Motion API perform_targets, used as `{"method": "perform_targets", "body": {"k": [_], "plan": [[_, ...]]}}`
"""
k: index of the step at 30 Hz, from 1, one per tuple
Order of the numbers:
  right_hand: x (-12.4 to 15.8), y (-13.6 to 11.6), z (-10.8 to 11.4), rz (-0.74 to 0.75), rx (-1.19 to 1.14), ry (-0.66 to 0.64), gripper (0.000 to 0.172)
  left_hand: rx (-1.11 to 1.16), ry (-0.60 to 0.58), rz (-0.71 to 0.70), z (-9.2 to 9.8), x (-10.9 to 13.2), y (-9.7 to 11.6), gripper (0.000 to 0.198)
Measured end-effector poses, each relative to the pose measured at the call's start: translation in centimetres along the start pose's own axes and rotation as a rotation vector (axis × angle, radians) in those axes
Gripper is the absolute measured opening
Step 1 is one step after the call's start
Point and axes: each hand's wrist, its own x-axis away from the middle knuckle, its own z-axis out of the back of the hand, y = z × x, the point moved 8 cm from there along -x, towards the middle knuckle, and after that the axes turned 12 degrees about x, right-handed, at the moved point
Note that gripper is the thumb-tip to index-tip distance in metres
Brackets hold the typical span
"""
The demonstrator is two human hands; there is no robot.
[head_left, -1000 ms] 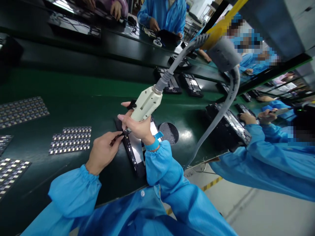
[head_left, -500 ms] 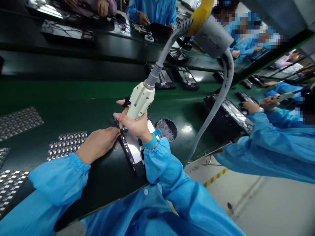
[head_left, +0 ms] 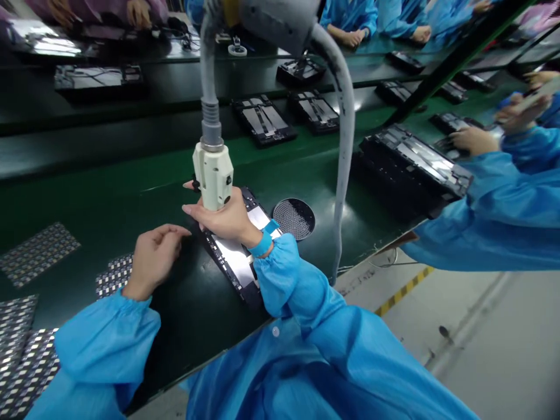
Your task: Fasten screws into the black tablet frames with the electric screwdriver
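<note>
My right hand [head_left: 230, 219] is wrapped around a cream electric screwdriver [head_left: 213, 175], held upright with its thick grey cable rising from the top. The hand hides the screwdriver's tip. Under this hand lies an opened tablet [head_left: 234, 259], tilted on the green table, with a black frame and silvery batteries showing. My left hand [head_left: 155, 256] is just left of the tablet, apart from it, thumb and fingertips pinched together; anything between them is too small to make out. Close by on the right of the tablet sits a round black dish [head_left: 294, 219] with a perforated-looking grey inside.
Sheets of small parts [head_left: 41, 254] lie at the left. A stack of opened tablets [head_left: 415, 160] stands at the right, near a co-worker's sleeve [head_left: 507, 216]. More opened tablets [head_left: 263, 119] rest farther back. The screwdriver's cable [head_left: 345, 151] loops down to the table edge.
My left hand has drawn away leftward from the tablet's edge. The screwdriver now stands more upright in my right hand. The camera view has shifted.
</note>
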Motion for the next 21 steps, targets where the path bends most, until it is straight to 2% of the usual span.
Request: {"method": "perform_targets", "body": {"k": [5,7,11,17,21], "plan": [[-0.5,1.2,0.1,0.011,0.094,0.029,0.026,-0.474,-0.256,-0.277,-3.1,0.8,2.1,0.035],[-0.4,1.2,0.2,0.003,0.093,0.028,0.029,-0.544,-0.316,-0.298,-3.7,0.8,2.0,0.038],[-0.2,1.0,0.2,-0.008,0.048,-0.005,0.036,-0.636,-0.376,-0.283,-4.0,0.4,1.5,0.039],[-0.1,0.6,0.4,0.051,-0.021,0.032,0.022,-1.065,-0.411,-0.487,-5.0,0.9,1.4,0.049],[-0.3,0.7,0.5,0.056,-0.022,0.035,0.026,-1.154,-0.398,-0.532,-4.9,1.0,0.7,0.049]]}}
